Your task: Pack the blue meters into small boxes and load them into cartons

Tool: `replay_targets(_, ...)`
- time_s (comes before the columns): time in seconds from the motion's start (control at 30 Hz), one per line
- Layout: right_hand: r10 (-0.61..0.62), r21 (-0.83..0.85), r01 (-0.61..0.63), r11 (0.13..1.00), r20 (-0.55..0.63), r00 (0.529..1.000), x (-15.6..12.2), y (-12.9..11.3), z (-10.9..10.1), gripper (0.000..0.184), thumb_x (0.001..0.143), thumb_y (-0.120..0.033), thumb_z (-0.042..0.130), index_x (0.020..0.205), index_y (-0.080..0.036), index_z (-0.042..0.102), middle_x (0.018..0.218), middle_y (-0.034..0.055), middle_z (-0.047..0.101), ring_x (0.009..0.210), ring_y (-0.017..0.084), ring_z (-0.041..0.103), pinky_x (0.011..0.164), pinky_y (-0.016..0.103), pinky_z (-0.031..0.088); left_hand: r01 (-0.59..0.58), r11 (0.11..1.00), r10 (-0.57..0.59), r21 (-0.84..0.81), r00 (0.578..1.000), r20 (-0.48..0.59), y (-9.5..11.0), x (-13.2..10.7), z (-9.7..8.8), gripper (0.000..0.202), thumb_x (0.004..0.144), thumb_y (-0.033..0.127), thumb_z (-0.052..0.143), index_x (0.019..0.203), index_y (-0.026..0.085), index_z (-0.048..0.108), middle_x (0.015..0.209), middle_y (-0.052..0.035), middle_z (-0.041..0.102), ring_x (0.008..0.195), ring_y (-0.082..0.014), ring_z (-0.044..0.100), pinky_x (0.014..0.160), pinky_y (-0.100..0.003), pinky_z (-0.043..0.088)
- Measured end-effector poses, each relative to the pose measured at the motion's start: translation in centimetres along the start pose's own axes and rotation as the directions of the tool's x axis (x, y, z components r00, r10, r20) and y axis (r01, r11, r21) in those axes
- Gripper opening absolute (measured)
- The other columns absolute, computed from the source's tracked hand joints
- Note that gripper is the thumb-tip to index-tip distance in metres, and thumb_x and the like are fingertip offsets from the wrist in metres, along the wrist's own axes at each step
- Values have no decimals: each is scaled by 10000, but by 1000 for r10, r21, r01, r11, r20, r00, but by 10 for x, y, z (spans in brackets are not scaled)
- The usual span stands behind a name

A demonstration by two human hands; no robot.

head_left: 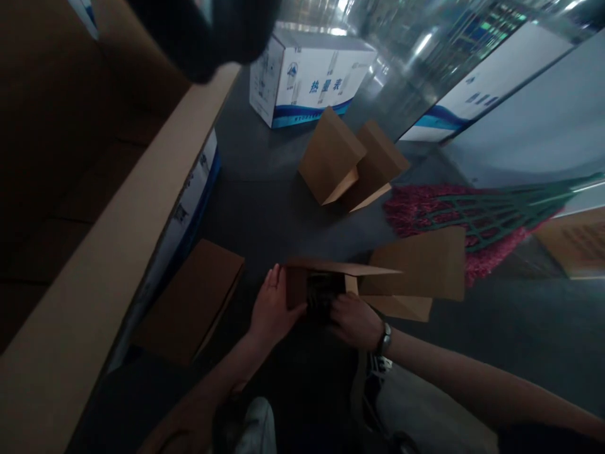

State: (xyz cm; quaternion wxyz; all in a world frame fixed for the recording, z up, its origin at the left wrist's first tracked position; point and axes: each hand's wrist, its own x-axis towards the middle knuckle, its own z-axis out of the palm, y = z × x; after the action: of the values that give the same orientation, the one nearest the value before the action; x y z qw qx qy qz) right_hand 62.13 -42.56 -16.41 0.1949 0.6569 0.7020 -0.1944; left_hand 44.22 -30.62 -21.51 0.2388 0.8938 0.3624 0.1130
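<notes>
A small brown cardboard box (297,287) stands open in front of me, with something dark (326,290) inside that is too dim to name. My left hand (274,309) grips the box's left side, fingers along the outside and thumb near the opening. At the opening's right edge is my right hand (357,320), its fingers curled in toward the dark contents. What those fingertips hold, if anything, is hidden. One flap of the box (359,269) sticks out to the right.
Open cardboard pieces (416,261) lie just right of the box, with more folded cardboard (331,157) farther ahead. A closed brown box (189,302) and a large open carton (118,208) are on the left. Beyond are a white printed carton (321,82) and a red-fringed green mop (472,214).
</notes>
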Motion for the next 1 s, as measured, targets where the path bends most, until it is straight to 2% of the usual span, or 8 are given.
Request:
replay_targets(0.1,320,-51,-317,947,100,942,-5,-8,-31,399,889,-309,316,803,-121,657,796,138,617,754,226,588,660,338,409,186,982,-188,38,980,65,19,-19,10,545,882,326,342,1333,30,266,1377,-227,309,1107,-254,512,787,-323,502)
replay_targets(0.17,378,-17,-380,925,154,913,2,-16,-38,345,872,-165,296,899,-122,637,875,140,620,752,206,605,612,294,417,174,983,-179,59,980,84,27,-33,14,663,839,410,421,1337,9,247,1380,-253,280,1155,-302,460,794,-346,500)
replay_targets(0.3,275,158,-300,941,162,948,38,-38,-14,406,790,-23,314,1111,-109,546,1111,155,550,968,213,553,743,283,432,123,985,-133,125,988,80,29,-41,14,835,705,378,618,1333,-24,243,1398,-286,199,1273,-376,251,894,-393,443)
replay_targets(0.47,249,274,-244,930,15,968,82,-46,19,495,665,-144,543,1157,-102,521,1173,161,512,1096,304,430,918,388,348,203,975,-189,-85,971,149,5,-39,5,499,860,209,356,1331,55,305,1226,-179,521,965,-202,605,755,-275,509)
replay_targets(0.7,201,447,-155,881,-57,978,83,-33,25,305,715,-94,447,974,-123,607,1032,119,611,955,210,535,828,307,395,292,937,-273,-192,955,118,-6,-43,-1,438,873,178,324,1291,62,383,1232,-145,526,1015,-200,582,835,-299,482)
replay_targets(0.8,289,654,-91,751,-201,936,61,-23,21,159,633,-156,519,769,-141,600,829,84,641,773,188,568,711,282,432,306,933,-285,-192,950,130,-8,-42,-5,417,869,161,332,1271,83,413,1265,-124,501,1079,-185,543,876,-287,460)
replay_targets(0.9,517,833,-6,554,-339,786,37,-18,14,226,526,-273,585,722,-172,537,729,57,613,680,189,551,652,301,451,324,925,-299,-199,943,145,-12,-43,-8,421,873,154,315,1283,94,394,1284,-111,484,1109,-172,520,897,-286,446)
replay_targets(1.0,635,937,99,334,-302,711,24,-17,8,322,593,-431,521,817,-202,496,748,50,589,683,196,554,633,328,466,333,925,-310,-183,940,140,-13,-46,-8,438,872,162,320,1303,99,364,1278,-116,490,1082,-176,541,866,-289,464)
